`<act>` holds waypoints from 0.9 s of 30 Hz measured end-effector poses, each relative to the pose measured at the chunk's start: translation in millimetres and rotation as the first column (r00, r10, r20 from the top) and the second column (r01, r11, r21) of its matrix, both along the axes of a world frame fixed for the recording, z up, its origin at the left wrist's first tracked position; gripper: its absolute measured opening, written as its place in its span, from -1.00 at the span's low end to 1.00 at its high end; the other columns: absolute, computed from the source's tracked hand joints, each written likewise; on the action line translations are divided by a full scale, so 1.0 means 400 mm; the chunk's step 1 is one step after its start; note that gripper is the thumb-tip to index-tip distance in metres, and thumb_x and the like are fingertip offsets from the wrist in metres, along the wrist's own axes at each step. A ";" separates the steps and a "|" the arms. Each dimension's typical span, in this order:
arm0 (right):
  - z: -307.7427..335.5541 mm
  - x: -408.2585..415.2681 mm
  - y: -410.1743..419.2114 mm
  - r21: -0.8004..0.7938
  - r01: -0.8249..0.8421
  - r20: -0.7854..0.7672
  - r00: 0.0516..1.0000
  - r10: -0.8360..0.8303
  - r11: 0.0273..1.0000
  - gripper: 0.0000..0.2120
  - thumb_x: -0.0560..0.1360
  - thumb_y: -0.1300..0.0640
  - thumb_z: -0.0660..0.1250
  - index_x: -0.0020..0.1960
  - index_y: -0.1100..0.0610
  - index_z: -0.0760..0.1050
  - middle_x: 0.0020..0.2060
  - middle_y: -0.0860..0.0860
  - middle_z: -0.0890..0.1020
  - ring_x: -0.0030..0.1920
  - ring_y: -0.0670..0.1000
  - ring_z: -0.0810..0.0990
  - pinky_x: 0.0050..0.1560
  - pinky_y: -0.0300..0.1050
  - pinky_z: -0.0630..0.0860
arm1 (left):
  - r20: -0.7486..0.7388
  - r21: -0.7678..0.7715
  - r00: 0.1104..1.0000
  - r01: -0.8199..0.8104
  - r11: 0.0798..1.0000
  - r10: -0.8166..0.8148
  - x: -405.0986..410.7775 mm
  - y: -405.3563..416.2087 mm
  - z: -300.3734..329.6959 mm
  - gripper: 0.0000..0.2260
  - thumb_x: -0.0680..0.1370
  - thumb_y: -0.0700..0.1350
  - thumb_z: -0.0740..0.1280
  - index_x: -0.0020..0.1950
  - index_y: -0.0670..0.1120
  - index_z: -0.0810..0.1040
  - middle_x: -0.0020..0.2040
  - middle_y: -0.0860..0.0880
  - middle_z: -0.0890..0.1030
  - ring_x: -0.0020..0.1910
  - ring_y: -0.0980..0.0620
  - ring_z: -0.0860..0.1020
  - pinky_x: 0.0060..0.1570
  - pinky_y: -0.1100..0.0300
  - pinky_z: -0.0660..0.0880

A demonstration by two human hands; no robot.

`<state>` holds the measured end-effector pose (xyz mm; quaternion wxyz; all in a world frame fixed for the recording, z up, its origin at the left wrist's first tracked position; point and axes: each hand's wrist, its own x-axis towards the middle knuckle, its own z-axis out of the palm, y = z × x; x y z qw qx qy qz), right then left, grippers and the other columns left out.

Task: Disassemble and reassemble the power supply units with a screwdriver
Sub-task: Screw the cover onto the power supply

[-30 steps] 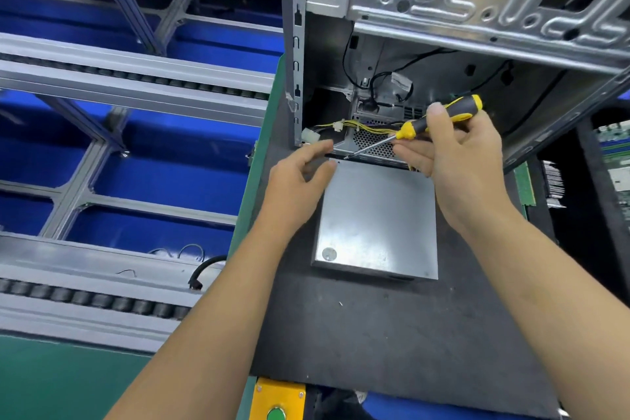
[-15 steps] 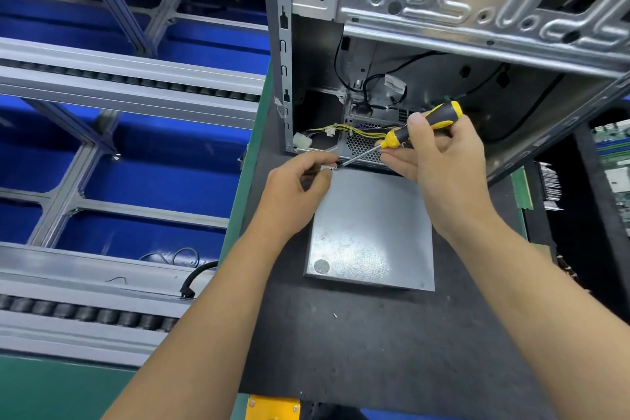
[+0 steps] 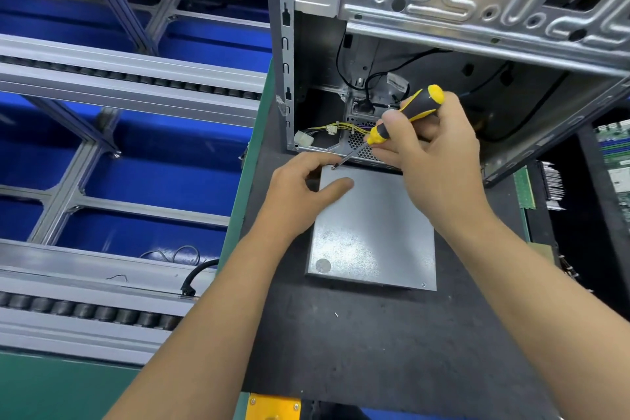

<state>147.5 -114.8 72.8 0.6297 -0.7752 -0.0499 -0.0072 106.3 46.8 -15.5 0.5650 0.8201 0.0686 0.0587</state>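
Note:
A grey metal power supply unit (image 3: 371,235) lies flat on the black mat, its far end at the mouth of an open computer case (image 3: 443,10). My right hand (image 3: 439,164) grips a yellow and black screwdriver (image 3: 409,109), slanted down to the left. Its tip sits on a small screw (image 3: 333,167) at the unit's far left corner. My left hand (image 3: 300,187) rests at that corner, the thumb flat on the lid and the index finger arched beside the tip. Another screw (image 3: 424,284) sits in the near right corner.
Yellow wires with white plugs (image 3: 327,129) trail from the unit into the case. A tiny loose screw (image 3: 336,315) lies on the black mat (image 3: 341,368). Roller conveyors (image 3: 85,314) and blue bins run along the left. Circuit boards (image 3: 613,160) stand at the right.
My left thumb has left its pinch with the index finger and now lies on the lid. The screwdriver tip has come down onto the corner screw.

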 end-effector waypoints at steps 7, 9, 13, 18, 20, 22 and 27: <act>0.033 -0.008 0.022 -0.293 -0.135 0.160 0.969 0.188 0.947 -0.83 0.56 0.05 0.37 -0.02 0.08 0.40 -0.23 -0.04 0.64 -0.21 0.00 0.69 -0.12 0.09 0.62 | 0.035 -0.004 0.996 -0.087 0.996 0.087 -0.003 -0.007 -0.005 -0.87 0.56 -0.16 0.42 0.09 -0.07 0.69 -0.14 0.03 0.67 -0.15 0.21 0.59 -0.11 0.43 0.46; 0.044 -0.009 0.028 -0.370 -0.167 0.186 0.951 0.249 0.914 -0.83 0.56 0.04 0.36 0.00 0.07 0.39 -0.24 -0.03 0.64 -0.21 0.02 0.67 -0.12 0.05 0.56 | 0.040 -0.002 0.994 -0.097 0.995 0.097 -0.003 -0.006 -0.006 -0.89 0.56 -0.16 0.42 0.06 -0.07 0.69 -0.18 -0.07 0.66 -0.18 0.08 0.60 -0.14 0.33 0.51; 0.070 -0.005 0.038 -0.475 -0.251 0.169 0.915 0.367 0.843 -0.82 0.56 0.05 0.36 0.06 0.00 0.36 -0.23 0.01 0.64 -0.20 0.05 0.65 -0.14 0.06 0.54 | 0.042 -0.021 0.995 -0.086 0.996 0.087 -0.003 -0.006 -0.010 -0.92 0.54 -0.15 0.44 0.03 -0.08 0.68 -0.16 -0.09 0.67 -0.16 0.00 0.61 -0.11 0.30 0.55; 0.123 0.005 0.047 -0.629 -0.352 0.102 0.847 0.522 0.693 -0.75 0.56 0.10 0.33 0.13 -0.10 0.31 -0.19 0.00 0.61 -0.24 0.07 0.61 -0.15 0.11 0.58 | 0.024 -0.084 0.995 -0.092 0.992 0.094 -0.003 -0.007 -0.010 -0.94 0.53 -0.16 0.46 -0.01 -0.06 0.68 -0.23 -0.12 0.62 -0.25 0.04 0.52 -0.20 0.44 0.41; 0.148 0.014 0.055 -0.710 -0.364 0.076 0.811 0.579 0.602 -0.80 0.54 0.10 0.34 0.04 -0.07 0.33 -0.19 -0.05 0.55 -0.21 0.02 0.59 -0.15 0.10 0.57 | 0.009 -0.114 0.996 -0.084 0.990 0.085 -0.003 -0.008 -0.009 -0.92 0.53 -0.17 0.46 0.01 -0.05 0.67 -0.21 -0.15 0.59 -0.27 0.08 0.47 -0.20 0.43 0.40; 0.171 0.023 0.069 -0.791 -0.358 0.046 0.774 0.632 0.497 -0.83 0.52 0.10 0.32 0.02 -0.04 0.34 -0.17 -0.09 0.48 -0.18 -0.01 0.52 -0.17 0.02 0.53 | -0.018 -0.157 0.996 -0.087 0.984 0.085 -0.003 -0.011 -0.013 -0.93 0.53 -0.15 0.46 -0.04 0.01 0.64 -0.22 -0.14 0.56 -0.28 0.09 0.43 -0.21 0.38 0.39; 0.210 0.045 0.090 -0.881 -0.324 -0.026 0.759 0.650 0.344 -0.87 0.47 0.17 0.28 -0.03 0.01 0.38 -0.26 -0.07 0.46 -0.19 0.12 0.53 -0.20 0.02 0.53 | -0.110 -0.319 0.988 -0.141 0.937 0.111 -0.006 -0.012 -0.040 -0.90 0.56 -0.08 0.44 0.06 -0.01 0.68 -0.22 0.11 0.60 -0.23 0.24 0.53 -0.17 0.43 0.43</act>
